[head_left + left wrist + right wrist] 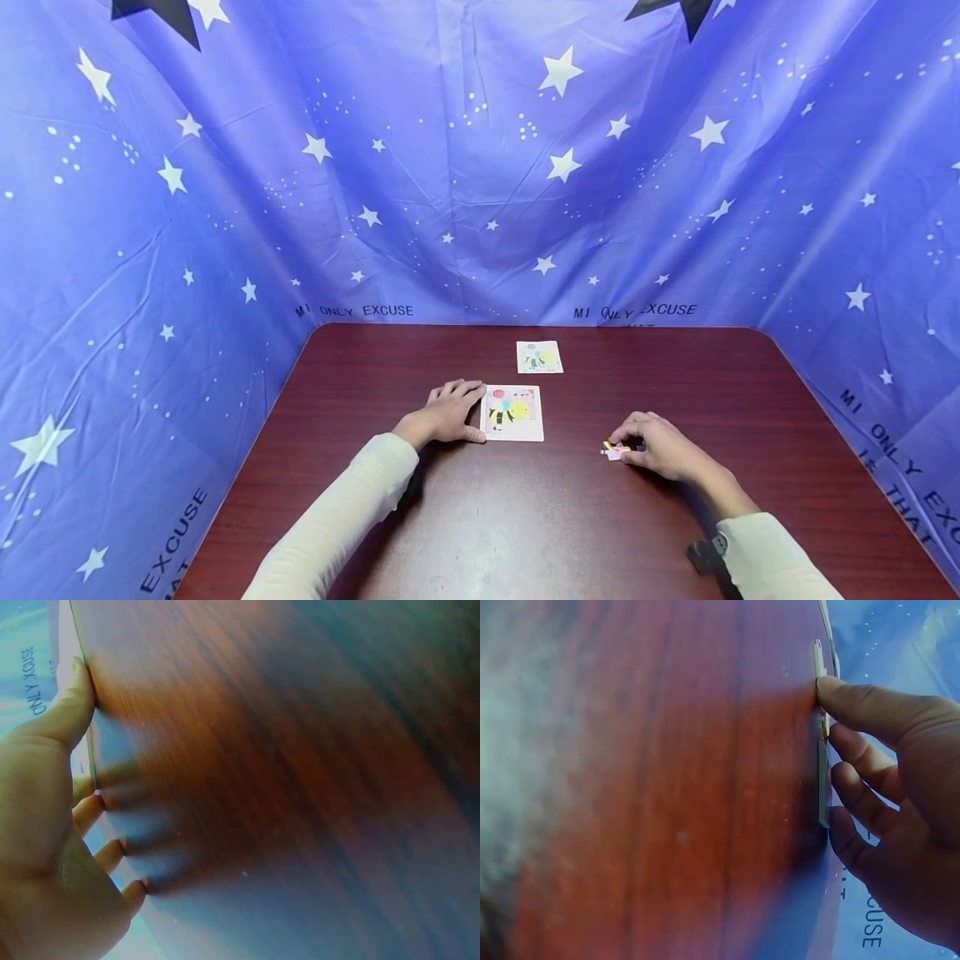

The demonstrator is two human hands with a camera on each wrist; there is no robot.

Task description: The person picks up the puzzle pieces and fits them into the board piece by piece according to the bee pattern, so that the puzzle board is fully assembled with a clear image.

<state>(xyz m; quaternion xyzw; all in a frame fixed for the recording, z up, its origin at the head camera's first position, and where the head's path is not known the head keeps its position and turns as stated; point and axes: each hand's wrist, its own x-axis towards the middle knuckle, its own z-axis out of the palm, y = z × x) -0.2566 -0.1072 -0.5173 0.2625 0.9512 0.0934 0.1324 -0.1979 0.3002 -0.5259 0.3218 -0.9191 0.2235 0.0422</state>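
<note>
Card [539,357] only in head view

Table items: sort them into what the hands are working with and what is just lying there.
In hand:
- puzzle board, left hand resting at its edge
- small puzzle piece, pinched by right hand

Lying about:
- picture card, farther back on the table
</note>
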